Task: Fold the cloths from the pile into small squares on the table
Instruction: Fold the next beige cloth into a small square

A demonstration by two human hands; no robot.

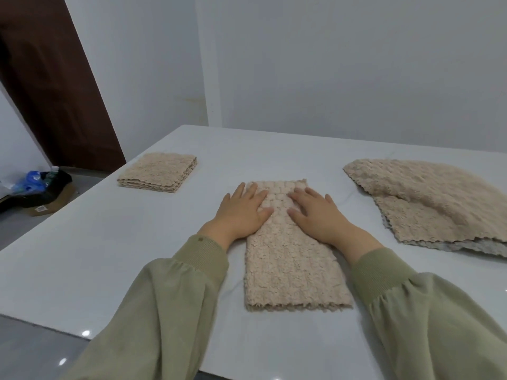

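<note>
A beige textured cloth (290, 270) lies folded into a long strip in the middle of the white table (109, 256). My left hand (242, 212) rests flat, fingers spread, on the strip's far left part. My right hand (315, 212) lies flat on its far right part. Neither hand grips anything. A stack of folded beige squares (159, 172) sits at the far left. The pile of unfolded beige cloths (433, 201) lies at the right, its top cloth rumpled.
The table's left edge runs diagonally, with grey floor beyond it. On the floor at far left stand a cardboard box (52, 204) and plastic bottles (33, 179). A dark brown door (52, 78) and white walls stand behind.
</note>
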